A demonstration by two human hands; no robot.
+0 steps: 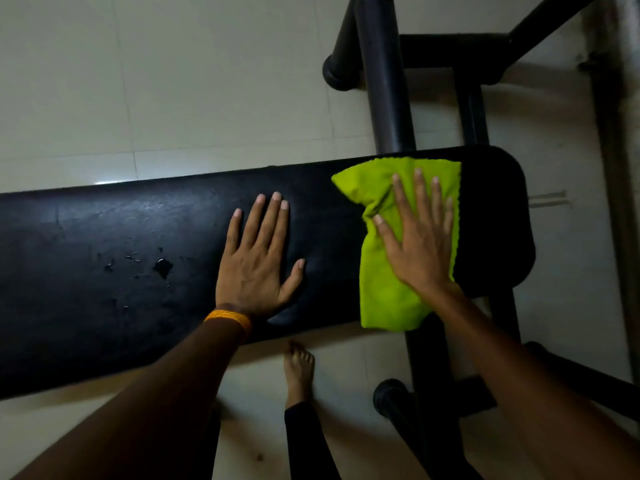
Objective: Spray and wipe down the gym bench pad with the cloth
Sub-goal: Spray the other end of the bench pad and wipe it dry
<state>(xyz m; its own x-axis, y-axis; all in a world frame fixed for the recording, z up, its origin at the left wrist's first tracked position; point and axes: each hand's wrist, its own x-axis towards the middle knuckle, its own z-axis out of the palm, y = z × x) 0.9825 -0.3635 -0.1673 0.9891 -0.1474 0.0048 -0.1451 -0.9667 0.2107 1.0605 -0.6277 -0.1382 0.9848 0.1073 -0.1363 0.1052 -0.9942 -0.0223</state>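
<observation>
The black bench pad [104, 237] runs across the view from left to right, with scuffs and small tears in its cover left of centre. A lime-green cloth [381, 289] lies spread on the pad's right part, and its lower edge hangs over the near side. My right hand [420, 237] presses flat on the cloth with fingers spread. My left hand [258, 261] rests flat on the bare pad just left of the cloth, fingers apart, holding nothing. An orange band circles my left wrist. No spray bottle is in view.
The bench's black steel frame [384, 81] rises behind the pad's right end, and more black bars [429, 375] stand below it at the near right. Pale floor tiles [173, 81] surround the bench. My bare foot [299, 372] stands on the floor beside the pad's near edge.
</observation>
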